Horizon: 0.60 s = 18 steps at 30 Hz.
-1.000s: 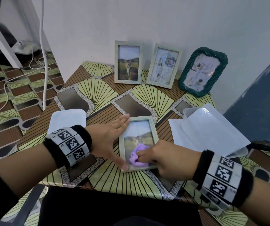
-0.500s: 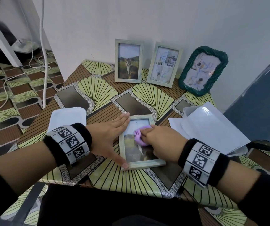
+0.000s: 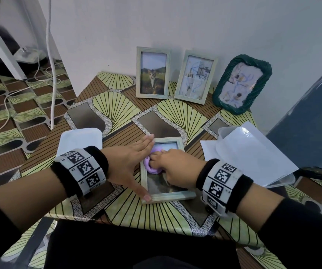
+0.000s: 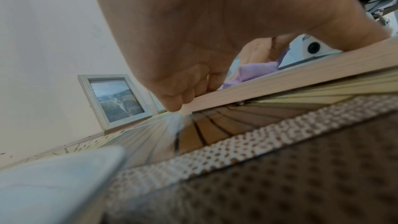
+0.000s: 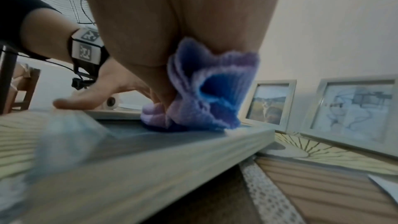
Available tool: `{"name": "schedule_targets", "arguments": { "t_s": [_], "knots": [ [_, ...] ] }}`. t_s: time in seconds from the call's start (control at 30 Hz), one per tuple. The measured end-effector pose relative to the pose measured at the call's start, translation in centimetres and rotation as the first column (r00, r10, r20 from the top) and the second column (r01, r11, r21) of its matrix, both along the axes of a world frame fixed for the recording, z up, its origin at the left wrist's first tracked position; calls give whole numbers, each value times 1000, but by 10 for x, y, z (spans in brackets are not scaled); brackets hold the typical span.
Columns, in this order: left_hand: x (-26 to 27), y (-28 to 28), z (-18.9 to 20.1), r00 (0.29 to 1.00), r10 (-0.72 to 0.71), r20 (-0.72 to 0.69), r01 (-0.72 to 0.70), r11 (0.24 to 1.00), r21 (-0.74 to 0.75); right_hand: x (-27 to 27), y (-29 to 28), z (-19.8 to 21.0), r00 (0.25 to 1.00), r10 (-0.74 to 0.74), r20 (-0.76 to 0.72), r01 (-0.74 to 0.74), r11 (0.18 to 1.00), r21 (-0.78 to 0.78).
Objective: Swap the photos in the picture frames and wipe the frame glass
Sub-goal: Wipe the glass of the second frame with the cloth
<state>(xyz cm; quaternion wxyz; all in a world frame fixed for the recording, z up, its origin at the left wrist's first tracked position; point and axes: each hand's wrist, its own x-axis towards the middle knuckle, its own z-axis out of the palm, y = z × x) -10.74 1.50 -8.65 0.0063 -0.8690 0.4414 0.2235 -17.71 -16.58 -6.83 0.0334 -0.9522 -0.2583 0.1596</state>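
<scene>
A pale wooden picture frame [image 3: 172,197] lies flat near the table's front edge, a cat photo under its glass. My right hand [image 3: 172,167] holds a bunched purple cloth [image 3: 150,166] and presses it on the upper left of the glass; the wrist view shows the cloth [image 5: 206,98] tucked under the fingers. My left hand [image 3: 131,164] lies flat with straight fingers along the frame's left rail [image 4: 280,77], thumb at the lower left corner. Three more frames lean on the back wall: a cat photo [image 3: 153,72], a sketch print [image 3: 195,78] and a green oval-edged frame [image 3: 241,84].
A white lid [image 3: 80,140] lies left of my left wrist. A clear plastic box with white sheets [image 3: 249,154] sits to the right. The table edge runs just in front of the frame. White cables [image 3: 51,61] hang over the patterned floor on the left.
My right hand carried the cloth from the lower part of the glass up to the top, then slid it left and slightly down. The left hand and frame stayed put.
</scene>
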Motion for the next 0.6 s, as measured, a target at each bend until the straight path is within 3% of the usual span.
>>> {"name": "schedule_targets", "arguments": {
  "t_s": [0.2, 0.27, 0.6],
  "knots": [
    [1, 1, 0, 1000, -22, 23, 21, 1000, 21, -34, -16, -3, 988, 151, -16, -147, 978, 151],
    [2, 2, -1, 999, -17, 27, 17, 1000, 19, -45, -23, -7, 989, 146, -34, -141, 983, 121],
    [1, 0, 2, 1000, -21, 21, 20, 999, 30, -41, -35, -7, 989, 24, 146, -13, 997, -75]
  ]
}}
